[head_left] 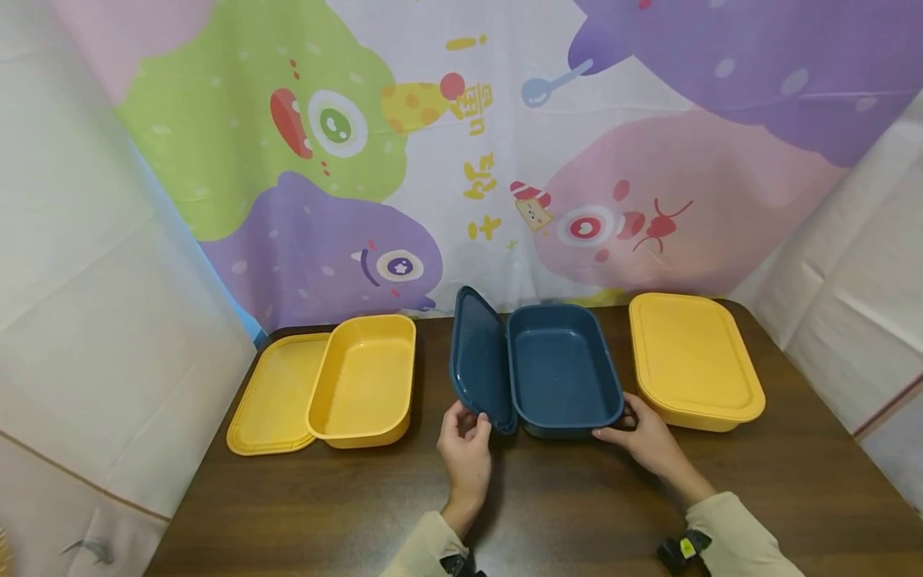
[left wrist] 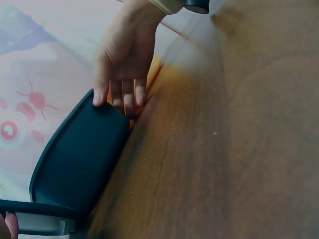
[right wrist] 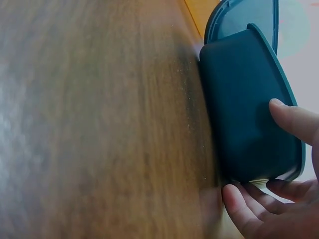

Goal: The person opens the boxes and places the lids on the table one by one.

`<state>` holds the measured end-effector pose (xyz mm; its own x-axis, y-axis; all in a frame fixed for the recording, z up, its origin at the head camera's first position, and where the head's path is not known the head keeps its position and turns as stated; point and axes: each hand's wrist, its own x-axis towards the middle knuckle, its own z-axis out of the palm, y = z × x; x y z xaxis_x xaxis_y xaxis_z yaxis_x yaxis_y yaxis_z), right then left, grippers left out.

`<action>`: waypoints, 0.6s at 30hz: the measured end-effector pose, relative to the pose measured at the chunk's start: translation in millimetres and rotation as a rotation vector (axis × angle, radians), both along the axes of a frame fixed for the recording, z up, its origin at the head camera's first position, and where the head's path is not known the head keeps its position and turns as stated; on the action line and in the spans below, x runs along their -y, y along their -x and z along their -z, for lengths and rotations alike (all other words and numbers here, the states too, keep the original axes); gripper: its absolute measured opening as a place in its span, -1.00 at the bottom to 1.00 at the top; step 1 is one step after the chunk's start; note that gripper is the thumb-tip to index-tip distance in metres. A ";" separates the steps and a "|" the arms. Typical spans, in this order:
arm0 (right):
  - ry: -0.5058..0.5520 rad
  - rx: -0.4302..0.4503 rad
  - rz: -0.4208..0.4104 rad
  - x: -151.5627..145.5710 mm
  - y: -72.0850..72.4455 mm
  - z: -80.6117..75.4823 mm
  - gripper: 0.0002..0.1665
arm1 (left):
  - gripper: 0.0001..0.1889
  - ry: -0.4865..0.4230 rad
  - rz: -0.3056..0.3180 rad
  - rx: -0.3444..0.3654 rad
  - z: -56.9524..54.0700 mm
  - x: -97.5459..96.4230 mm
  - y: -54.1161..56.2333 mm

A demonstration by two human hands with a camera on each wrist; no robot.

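Note:
A dark blue food container (head_left: 566,369) stands uncovered in the middle of the table, its inside bare. Just left of it, the matching lid (head_left: 477,353) is tilted up on its long edge beside the container's left wall. My left hand (head_left: 465,457) pinches the lid's near end between thumb and fingers. At the container's near right corner, my right hand (head_left: 652,441) holds on, with the thumb on the front wall and the fingers round the right side, as the right wrist view shows on the container wall (right wrist: 249,109).
Left on the wooden table (head_left: 346,513), an uncovered yellow container (head_left: 364,377) partly rests over its flat yellow lid (head_left: 277,393). To the right stands a yellow container with its lid on (head_left: 695,361). A cartoon-printed cloth (head_left: 433,160) hangs behind the table.

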<state>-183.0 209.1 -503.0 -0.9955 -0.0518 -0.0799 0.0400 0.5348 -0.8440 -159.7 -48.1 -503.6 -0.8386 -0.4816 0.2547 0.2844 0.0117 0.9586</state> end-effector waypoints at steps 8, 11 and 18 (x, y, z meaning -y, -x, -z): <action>0.008 0.015 -0.005 0.0 -1.9 -1.0 -0.02 | -0.75 0.012 -0.036 0.105 3.1 4.1 -1.6; 0.008 0.010 -0.007 -0.5 -2.0 -1.2 -0.03 | -0.77 0.003 -0.024 0.120 4.2 6.0 -1.6; 0.005 0.018 -0.006 -1.3 -1.8 -2.3 -0.01 | -0.80 -0.027 0.007 0.123 6.3 8.7 -2.6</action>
<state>-181.2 210.4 -500.7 -0.9935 -0.0580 -0.0976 0.0521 0.5310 -0.8458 -157.1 -56.9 -510.0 -0.8661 -0.4807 0.1369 0.1651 -0.0165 0.9861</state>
